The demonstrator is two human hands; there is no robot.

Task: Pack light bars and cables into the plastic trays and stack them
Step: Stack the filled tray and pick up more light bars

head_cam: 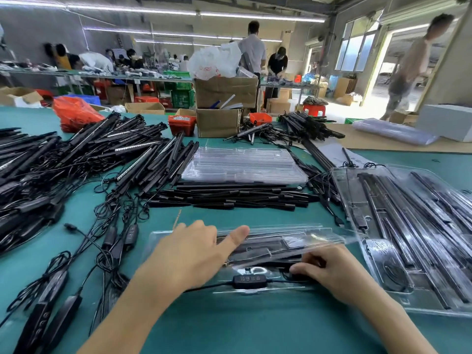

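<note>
**Clear tray mid-pack, both hands on it**

Nearest: clear moulded plastic tray (314,235) flat on teal-green table mat (229,328), long side left-right, black light bars already seated in its slots. Black inline controller with row of buttons (249,280) lying in tray's near edge pocket, cable running off left under the forearm

Left hand (194,251) spread flat, fingers relaxed and straight, thumb pointing right, resting on tray's left half, gripping nothing. Right hand (332,269) at tray's near right, fingers curled down onto black coiled cable (297,275) in the pocket just right of controller; looks like pressing or pinching it, exact grip hidden by knuckles

Left of tray: loose black controllers and tangled cables (112,241) spread over mat

Right: stack of packed clear trays (408,226), black bars inside, angled toward far left, near corner just beside working tray

Middle: row of loose black light bars (229,198) lying left-right, stack of empty clear trays (242,164) sitting on their far side. Big heap of black bars with cables (89,154) fanning out to left

Far: brown cardboard boxes (222,108), red plastic bin of small parts (181,123), orange plastic bag (74,113). Behind, other benches with people working, one person blurred by doorway at right
</note>
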